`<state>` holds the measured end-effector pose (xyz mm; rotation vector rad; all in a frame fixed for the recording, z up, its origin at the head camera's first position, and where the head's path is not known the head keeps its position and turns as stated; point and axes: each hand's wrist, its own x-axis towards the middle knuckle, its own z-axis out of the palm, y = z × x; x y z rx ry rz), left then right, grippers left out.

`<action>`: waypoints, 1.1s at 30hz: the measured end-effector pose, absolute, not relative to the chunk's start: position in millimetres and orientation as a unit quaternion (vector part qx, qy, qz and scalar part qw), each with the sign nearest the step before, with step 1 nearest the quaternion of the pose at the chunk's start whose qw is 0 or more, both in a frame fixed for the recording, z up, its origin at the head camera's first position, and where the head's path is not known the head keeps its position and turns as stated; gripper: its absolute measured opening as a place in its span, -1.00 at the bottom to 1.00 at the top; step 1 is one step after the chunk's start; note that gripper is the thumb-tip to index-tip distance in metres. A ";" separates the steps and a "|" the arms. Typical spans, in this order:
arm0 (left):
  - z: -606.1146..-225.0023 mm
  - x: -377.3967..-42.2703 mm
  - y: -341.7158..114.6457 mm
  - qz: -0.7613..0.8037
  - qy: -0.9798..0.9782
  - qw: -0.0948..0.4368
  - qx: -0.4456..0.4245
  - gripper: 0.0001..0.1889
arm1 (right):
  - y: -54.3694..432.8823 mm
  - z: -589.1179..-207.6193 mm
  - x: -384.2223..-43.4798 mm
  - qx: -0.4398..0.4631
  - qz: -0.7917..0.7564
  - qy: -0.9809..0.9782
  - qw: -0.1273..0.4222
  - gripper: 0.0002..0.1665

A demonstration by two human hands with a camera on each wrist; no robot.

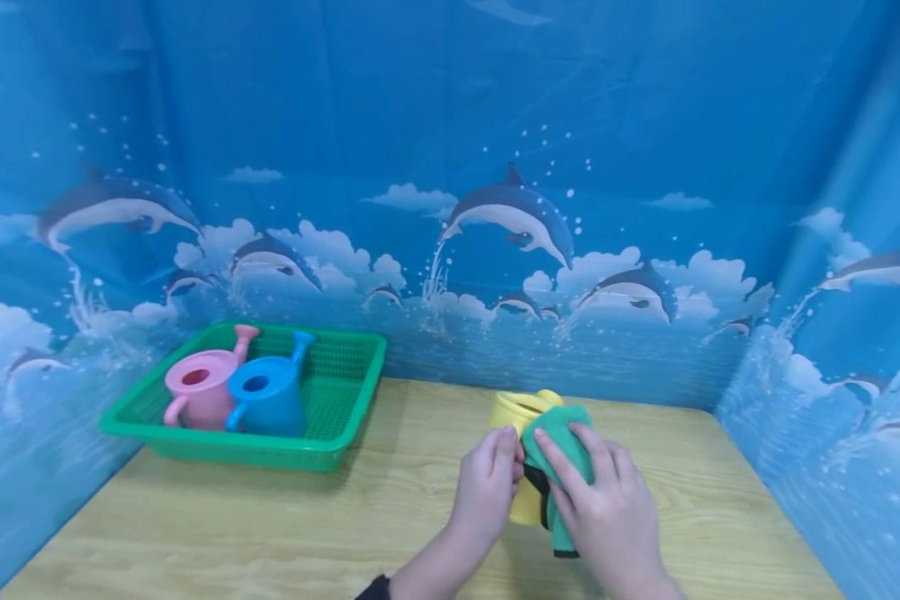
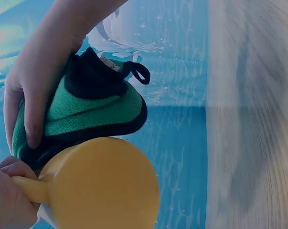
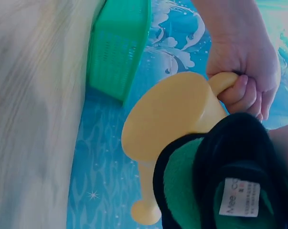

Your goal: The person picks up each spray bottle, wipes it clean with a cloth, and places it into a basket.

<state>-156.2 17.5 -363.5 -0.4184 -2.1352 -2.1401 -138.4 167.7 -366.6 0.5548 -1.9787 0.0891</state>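
A yellow toy watering can (image 1: 526, 500) is held up off the table, its base facing both wrist cameras. My left hand (image 1: 484, 482) grips the can's handle (image 2: 33, 190), with the fingers curled round it in the right wrist view. Against the side of the can lies a folded green cloth (image 1: 562, 442) with black edging, a small hanging loop and a white label (image 3: 240, 197). My right hand (image 1: 613, 508) holds this cloth, its fingers spread over it. The can's spout (image 3: 146, 211) points away from me.
A green plastic basket (image 1: 363, 379) stands at the back left of the wooden table (image 1: 270, 533). Inside it are a pink watering can (image 1: 208, 400) and a blue watering can (image 1: 276, 400). A dolphin-printed blue curtain (image 1: 390, 100) surrounds the table's back and sides.
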 end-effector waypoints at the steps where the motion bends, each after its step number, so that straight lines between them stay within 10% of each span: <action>1: -363.4 -156.1 17.6 -0.698 -0.701 0.049 -0.136 -0.52 | 167.2 -367.0 -138.0 0.231 0.032 -0.826 0.514 -0.45; 23: -357.9 -174.3 0.0 -0.786 -0.613 0.038 -0.068 -0.59 | 150.9 -380.4 -133.1 0.308 -0.001 -0.828 0.469 -0.38; 26: -356.6 -175.5 -2.3 -0.793 -0.605 0.039 -0.060 -0.60 | 149.8 -379.7 -129.6 0.326 -0.015 -0.829 0.455 -0.69; 33: -356.3 -177.9 -5.6 -0.805 -0.590 0.032 -0.058 -0.61 | 150.8 -375.9 -124.6 0.334 -0.027 -0.850 0.406 -0.28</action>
